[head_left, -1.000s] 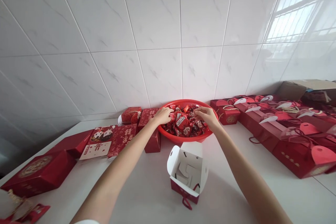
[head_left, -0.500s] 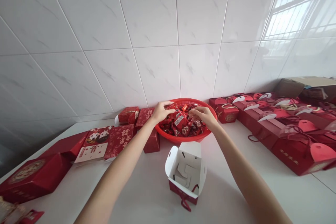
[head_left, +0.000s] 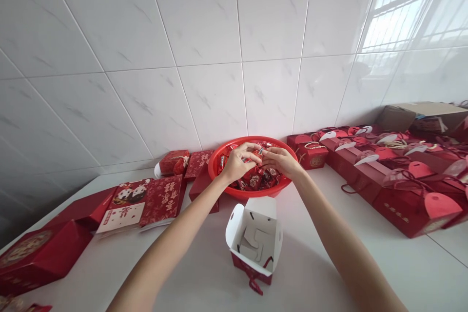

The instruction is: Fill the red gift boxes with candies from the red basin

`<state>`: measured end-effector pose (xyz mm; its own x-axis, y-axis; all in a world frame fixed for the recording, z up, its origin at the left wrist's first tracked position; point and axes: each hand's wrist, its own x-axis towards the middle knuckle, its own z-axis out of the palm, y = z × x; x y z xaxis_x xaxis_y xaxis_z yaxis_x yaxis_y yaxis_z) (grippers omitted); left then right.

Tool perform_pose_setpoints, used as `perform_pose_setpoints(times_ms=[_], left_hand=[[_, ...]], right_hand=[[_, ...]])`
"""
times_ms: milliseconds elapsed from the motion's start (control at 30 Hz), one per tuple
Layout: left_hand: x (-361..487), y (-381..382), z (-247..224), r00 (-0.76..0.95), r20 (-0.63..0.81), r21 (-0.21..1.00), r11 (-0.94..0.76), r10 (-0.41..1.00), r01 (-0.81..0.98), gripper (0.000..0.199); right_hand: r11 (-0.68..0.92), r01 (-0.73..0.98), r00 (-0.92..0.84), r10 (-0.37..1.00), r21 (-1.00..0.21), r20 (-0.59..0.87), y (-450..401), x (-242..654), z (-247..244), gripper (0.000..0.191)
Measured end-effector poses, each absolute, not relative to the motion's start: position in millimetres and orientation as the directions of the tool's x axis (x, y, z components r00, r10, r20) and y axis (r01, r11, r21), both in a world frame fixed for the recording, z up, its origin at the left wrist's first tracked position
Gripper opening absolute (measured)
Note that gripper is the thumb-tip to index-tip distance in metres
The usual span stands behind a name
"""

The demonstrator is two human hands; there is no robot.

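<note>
Both of my hands are over a red plastic basket (head_left: 213,165) heaped with red-wrapped candies (head_left: 255,183). My left hand (head_left: 239,162) is closed, thumb and fingers curled round a wrapped candy (head_left: 261,151) whose end shows at the fingertips. Just beside it, my right hand (head_left: 282,161) has its fingers drawn together, the tips almost meeting the left ones; what they pinch is hidden. In front of the basket stands an open gift box (head_left: 256,239), white inside and dark red outside, its flaps up and a red cord hanging at the front.
Rows of red gift boxes (head_left: 387,195) fill the right side, with a cardboard carton (head_left: 431,109) behind. To the left lie red packets (head_left: 161,200) and larger red boxes (head_left: 44,253). A small red box (head_left: 310,153) stands right of the basket. White tiled wall (head_left: 208,102) rises behind.
My hands have come together above the candies; before, they were apart at opposite sides of the pile. The whole view has shifted slightly, and the open box stands where it was.
</note>
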<state>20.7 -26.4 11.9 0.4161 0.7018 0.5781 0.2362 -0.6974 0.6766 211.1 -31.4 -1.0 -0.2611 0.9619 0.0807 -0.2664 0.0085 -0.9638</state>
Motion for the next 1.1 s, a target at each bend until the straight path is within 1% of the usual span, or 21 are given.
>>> perform_pose_setpoints(times_ms=[100, 167, 233, 300, 367, 433, 500, 567, 600, 667, 700, 767, 867, 1000, 1100], left_hand=[[19.0, -22.6, 9.7, 0.412, 0.535, 0.670, -0.667, 0.738, 0.325, 0.027], [18.7, -18.7, 8.7, 0.457, 0.429, 0.662, -0.615, 0.779, 0.428, 0.030], [19.5, -15.0, 6.6, 0.559, 0.282, 0.640, -0.587, 0.779, 0.495, 0.032], [20.7, -12.2, 3.1, 0.654, 0.149, 0.623, -0.583, 0.742, 0.521, 0.035], [21.0, -9.9, -0.9, 0.684, 0.070, 0.621, -0.568, 0.726, 0.540, 0.036], [18.8, -7.6, -3.7, 0.678, 0.028, 0.639, -0.534, 0.735, 0.553, 0.031], [14.4, -5.2, -4.3, 0.651, 0.040, 0.685, -0.495, 0.758, 0.534, 0.022], [8.9, -3.0, -3.2, 0.599, 0.094, 0.753, -0.451, 0.795, 0.480, 0.018], [6.4, -2.2, -2.2, 0.559, 0.131, 0.792, -0.426, 0.819, 0.438, 0.021], [2.9, -1.4, 0.1, 0.464, 0.193, 0.867, -0.372, 0.864, 0.331, 0.036], [2.1, -1.5, 1.4, 0.418, 0.213, 0.898, -0.345, 0.883, 0.272, 0.044], [2.9, -2.8, 4.1, 0.345, 0.231, 0.940, -0.300, 0.910, 0.161, 0.051], [9.8, -5.8, 7.9, 0.282, 0.235, 0.967, -0.253, 0.930, 0.032, 0.051], [25.4, -7.3, 10.3, 0.242, 0.229, 0.973, -0.218, 0.943, -0.072, 0.046], [36.4, -5.9, 10.5, 0.240, 0.220, 0.974, -0.201, 0.946, -0.101, 0.042]], right_hand=[[0.050, -0.380, -0.055, 0.996, -0.924, 0.076, -28.7, 212.3, -2.4, 0.031], [0.074, -0.412, 0.039, 0.997, -0.908, 0.063, -27.0, 213.4, -3.1, 0.030], [0.080, -0.420, 0.072, 0.996, -0.904, 0.055, -26.0, 214.1, -3.4, 0.028], [0.083, -0.429, 0.095, 0.994, -0.899, 0.046, -25.7, 214.2, -3.3, 0.026], [0.085, -0.435, 0.107, 0.993, -0.896, 0.042, -26.0, 213.9, -3.0, 0.026], [0.082, -0.434, 0.100, 0.994, -0.897, 0.042, -26.3, 213.8, -2.6, 0.026], [0.072, -0.427, 0.093, 0.995, -0.901, 0.036, -26.3, 213.9, -2.2, 0.023], [0.065, -0.416, 0.096, 0.995, -0.907, 0.027, -25.9, 213.9, -1.9, 0.018], [0.065, -0.413, 0.104, 0.994, -0.909, 0.024, -25.7, 213.8, -2.0, 0.016], [0.068, -0.411, 0.117, 0.993, -0.909, 0.021, -25.1, 212.9, -2.3, 0.013], [0.068, -0.411, 0.121, 0.992, -0.909, 0.020, -25.0, 212.2, -2.5, 0.012], [0.062, -0.411, 0.104, 0.994, -0.909, 0.021, -25.4, 210.2, -2.6, 0.012], [0.036, -0.407, 0.007, 0.999, -0.913, 0.036, -28.5, 207.8, -0.9, 0.015], [0.024, -0.416, -0.174, 0.979, -0.909, 0.106, -34.9, 207.7, 4.1, 0.021], [0.056, -0.442, -0.173, 0.974, -0.895, 0.146, -37.0, 208.4, 5.6, 0.028]])
